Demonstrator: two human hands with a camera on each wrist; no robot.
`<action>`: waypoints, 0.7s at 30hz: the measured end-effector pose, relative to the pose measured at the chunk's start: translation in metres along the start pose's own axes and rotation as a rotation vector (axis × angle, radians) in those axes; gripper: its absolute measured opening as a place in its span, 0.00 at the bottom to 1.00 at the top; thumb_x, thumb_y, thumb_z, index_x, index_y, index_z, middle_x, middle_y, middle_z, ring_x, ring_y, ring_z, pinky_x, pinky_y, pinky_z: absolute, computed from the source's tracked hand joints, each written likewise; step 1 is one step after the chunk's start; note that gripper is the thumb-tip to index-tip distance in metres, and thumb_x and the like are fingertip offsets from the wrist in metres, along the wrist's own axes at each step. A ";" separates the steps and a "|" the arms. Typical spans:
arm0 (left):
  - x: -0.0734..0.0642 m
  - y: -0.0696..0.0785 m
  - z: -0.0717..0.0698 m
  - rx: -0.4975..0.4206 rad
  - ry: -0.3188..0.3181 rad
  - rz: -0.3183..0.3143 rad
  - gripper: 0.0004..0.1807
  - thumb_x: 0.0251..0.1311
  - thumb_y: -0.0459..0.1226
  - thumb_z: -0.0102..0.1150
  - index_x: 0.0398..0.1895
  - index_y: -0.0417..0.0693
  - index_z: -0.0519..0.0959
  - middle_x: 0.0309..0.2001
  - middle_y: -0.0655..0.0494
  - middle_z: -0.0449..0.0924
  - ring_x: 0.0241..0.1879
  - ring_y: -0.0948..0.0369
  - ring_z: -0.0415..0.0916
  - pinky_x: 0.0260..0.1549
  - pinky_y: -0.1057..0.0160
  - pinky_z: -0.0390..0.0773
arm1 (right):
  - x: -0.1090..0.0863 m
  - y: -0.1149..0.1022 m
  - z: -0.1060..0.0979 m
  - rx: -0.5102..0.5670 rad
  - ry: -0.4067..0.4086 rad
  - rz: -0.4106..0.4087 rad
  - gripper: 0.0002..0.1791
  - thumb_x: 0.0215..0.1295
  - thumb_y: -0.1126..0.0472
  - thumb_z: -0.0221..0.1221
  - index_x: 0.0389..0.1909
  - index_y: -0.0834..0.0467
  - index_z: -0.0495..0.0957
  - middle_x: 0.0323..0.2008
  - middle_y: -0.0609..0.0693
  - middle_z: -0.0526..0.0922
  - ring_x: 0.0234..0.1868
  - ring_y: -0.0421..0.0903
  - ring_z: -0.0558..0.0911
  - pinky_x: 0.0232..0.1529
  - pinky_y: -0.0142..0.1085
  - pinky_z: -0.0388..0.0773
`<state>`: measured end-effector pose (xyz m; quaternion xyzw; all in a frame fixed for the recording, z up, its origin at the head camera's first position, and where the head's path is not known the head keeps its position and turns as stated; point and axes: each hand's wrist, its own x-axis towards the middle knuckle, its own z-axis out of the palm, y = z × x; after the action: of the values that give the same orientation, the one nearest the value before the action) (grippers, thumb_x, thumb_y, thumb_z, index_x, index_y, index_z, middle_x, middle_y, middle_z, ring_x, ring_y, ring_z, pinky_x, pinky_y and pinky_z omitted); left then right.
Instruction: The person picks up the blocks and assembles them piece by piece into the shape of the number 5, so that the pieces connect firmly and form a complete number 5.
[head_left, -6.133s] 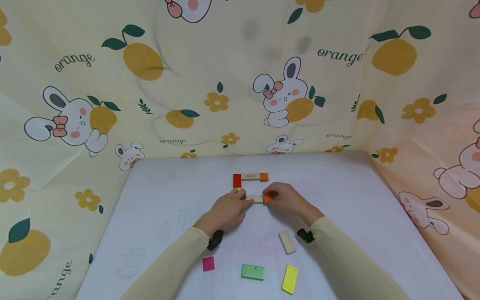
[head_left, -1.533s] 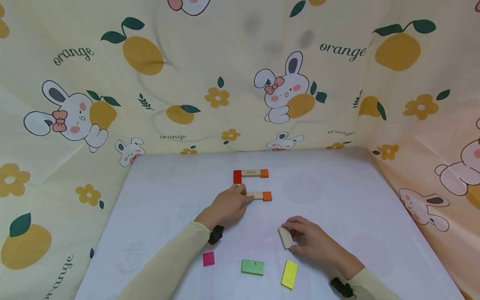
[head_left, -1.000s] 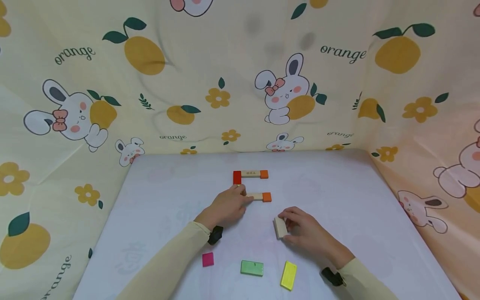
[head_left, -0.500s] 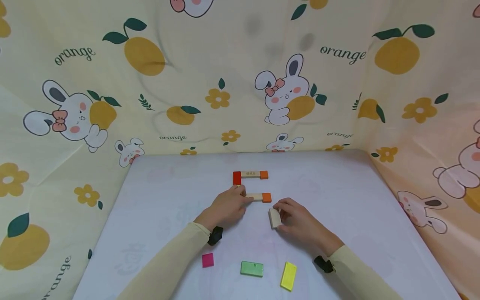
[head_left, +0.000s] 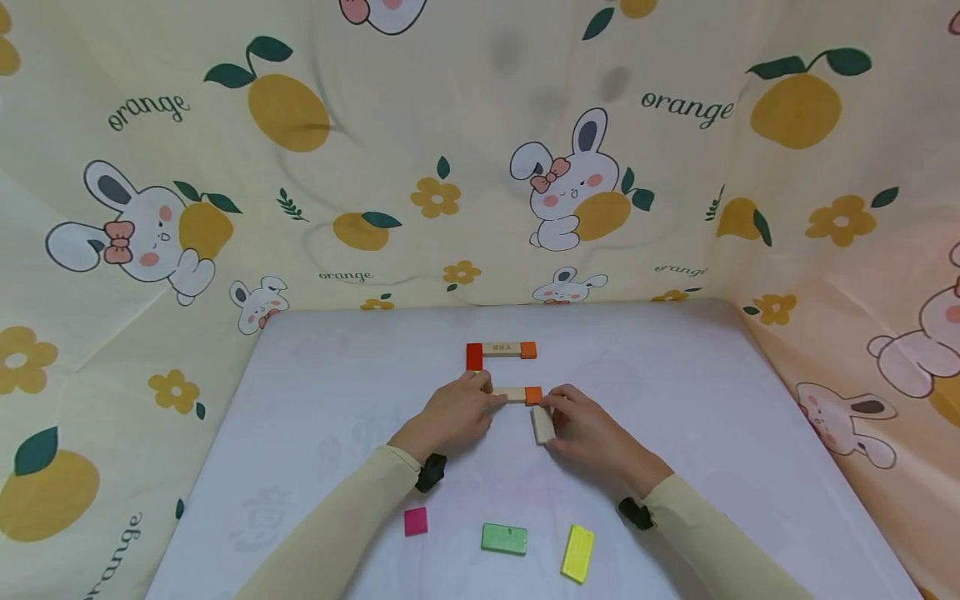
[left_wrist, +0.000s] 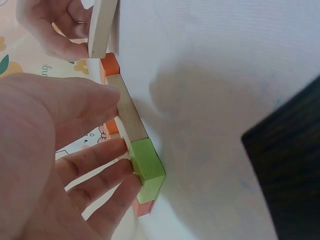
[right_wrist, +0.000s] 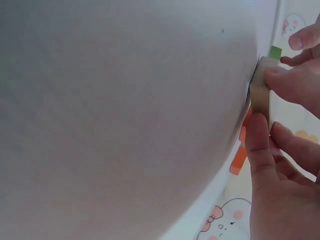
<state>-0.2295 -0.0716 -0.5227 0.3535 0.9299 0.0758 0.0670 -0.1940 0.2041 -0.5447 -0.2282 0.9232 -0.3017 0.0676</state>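
The hands work near each other in the head view: the right hand [head_left: 596, 433] pinches the plain wooden block [head_left: 542, 426], now carried leftward and away from the wearer to just beside the near orange block [head_left: 533, 396]; the left hand [head_left: 452, 410] has stayed put. In the left wrist view, its loosely extended fingers touch the green block [left_wrist: 147, 167]. In the right wrist view, thumb and fingertips clamp the pinched block.

head downward, wrist views close, block [head_left: 543, 425] shared
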 end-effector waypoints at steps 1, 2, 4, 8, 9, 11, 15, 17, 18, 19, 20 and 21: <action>0.000 0.000 0.000 -0.001 -0.001 -0.001 0.24 0.75 0.38 0.63 0.72 0.60 0.83 0.55 0.54 0.77 0.51 0.58 0.71 0.43 0.66 0.80 | 0.001 -0.001 0.000 -0.003 0.000 0.006 0.33 0.58 0.66 0.80 0.66 0.59 0.82 0.61 0.48 0.77 0.50 0.43 0.79 0.55 0.41 0.83; 0.000 0.000 0.000 -0.003 -0.002 -0.004 0.24 0.75 0.38 0.63 0.72 0.60 0.82 0.55 0.54 0.77 0.51 0.58 0.71 0.43 0.66 0.80 | 0.002 -0.002 0.000 -0.008 -0.001 0.012 0.34 0.58 0.66 0.80 0.66 0.59 0.81 0.61 0.48 0.77 0.50 0.43 0.79 0.55 0.41 0.83; 0.000 0.000 0.000 -0.009 -0.002 -0.008 0.24 0.75 0.38 0.63 0.73 0.60 0.82 0.55 0.54 0.77 0.51 0.58 0.70 0.42 0.66 0.79 | 0.003 -0.004 0.001 -0.012 -0.007 0.029 0.34 0.58 0.65 0.81 0.66 0.60 0.81 0.61 0.49 0.77 0.50 0.43 0.79 0.55 0.41 0.83; 0.000 0.001 -0.001 -0.010 -0.007 -0.015 0.24 0.76 0.38 0.63 0.73 0.60 0.82 0.55 0.55 0.77 0.51 0.59 0.70 0.43 0.66 0.79 | 0.005 -0.006 0.001 -0.016 -0.023 0.056 0.34 0.59 0.64 0.81 0.67 0.59 0.81 0.61 0.48 0.76 0.50 0.43 0.79 0.54 0.40 0.83; 0.000 0.001 -0.001 -0.009 -0.008 -0.016 0.24 0.76 0.39 0.63 0.73 0.60 0.82 0.55 0.55 0.77 0.51 0.59 0.70 0.43 0.66 0.80 | 0.006 -0.007 0.001 -0.019 -0.025 0.057 0.34 0.59 0.64 0.80 0.67 0.59 0.81 0.61 0.48 0.76 0.50 0.43 0.79 0.54 0.39 0.83; 0.001 0.001 -0.001 -0.004 -0.010 -0.018 0.24 0.76 0.39 0.63 0.73 0.60 0.82 0.55 0.55 0.77 0.51 0.59 0.70 0.44 0.66 0.80 | 0.007 -0.006 0.002 -0.026 -0.028 0.051 0.34 0.59 0.64 0.80 0.67 0.59 0.81 0.61 0.48 0.76 0.50 0.42 0.79 0.55 0.39 0.83; 0.001 0.002 -0.001 -0.004 -0.013 -0.018 0.24 0.76 0.39 0.63 0.73 0.60 0.82 0.55 0.55 0.77 0.51 0.59 0.70 0.44 0.66 0.80 | 0.008 -0.005 0.002 -0.033 -0.031 0.034 0.34 0.60 0.63 0.80 0.67 0.60 0.81 0.62 0.49 0.76 0.51 0.43 0.79 0.55 0.40 0.83; 0.000 0.002 -0.002 -0.004 -0.013 -0.017 0.24 0.76 0.38 0.63 0.73 0.60 0.82 0.55 0.54 0.77 0.51 0.59 0.70 0.44 0.66 0.79 | 0.008 -0.004 0.002 -0.028 -0.032 0.032 0.34 0.60 0.63 0.80 0.67 0.60 0.81 0.62 0.50 0.76 0.51 0.43 0.79 0.55 0.40 0.83; 0.000 0.002 -0.002 -0.003 -0.012 -0.016 0.24 0.76 0.38 0.63 0.73 0.60 0.82 0.54 0.54 0.77 0.51 0.59 0.70 0.44 0.66 0.79 | 0.008 -0.003 0.002 -0.027 -0.032 0.031 0.35 0.59 0.63 0.81 0.67 0.60 0.81 0.62 0.50 0.76 0.51 0.43 0.79 0.55 0.40 0.83; 0.000 0.002 -0.002 -0.001 -0.011 -0.013 0.24 0.76 0.38 0.63 0.73 0.60 0.82 0.54 0.54 0.77 0.51 0.58 0.70 0.44 0.66 0.79 | 0.008 -0.003 0.003 -0.025 -0.032 0.029 0.35 0.59 0.63 0.81 0.67 0.61 0.81 0.62 0.50 0.76 0.51 0.43 0.80 0.55 0.40 0.84; 0.000 0.002 -0.002 0.001 -0.009 -0.011 0.24 0.76 0.38 0.63 0.72 0.60 0.82 0.54 0.54 0.77 0.51 0.58 0.70 0.44 0.66 0.79 | 0.008 -0.002 0.003 -0.023 -0.033 0.030 0.35 0.59 0.63 0.81 0.67 0.60 0.81 0.62 0.50 0.76 0.51 0.43 0.80 0.55 0.40 0.83; 0.000 0.002 -0.002 0.004 -0.008 -0.009 0.24 0.76 0.38 0.62 0.72 0.60 0.82 0.54 0.54 0.77 0.50 0.58 0.70 0.44 0.66 0.79 | 0.008 -0.001 0.003 -0.025 -0.034 0.029 0.35 0.59 0.63 0.81 0.68 0.60 0.81 0.62 0.50 0.76 0.50 0.43 0.80 0.55 0.40 0.84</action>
<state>-0.2285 -0.0700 -0.5205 0.3495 0.9315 0.0724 0.0705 -0.2000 0.1977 -0.5460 -0.2209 0.9288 -0.2854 0.0847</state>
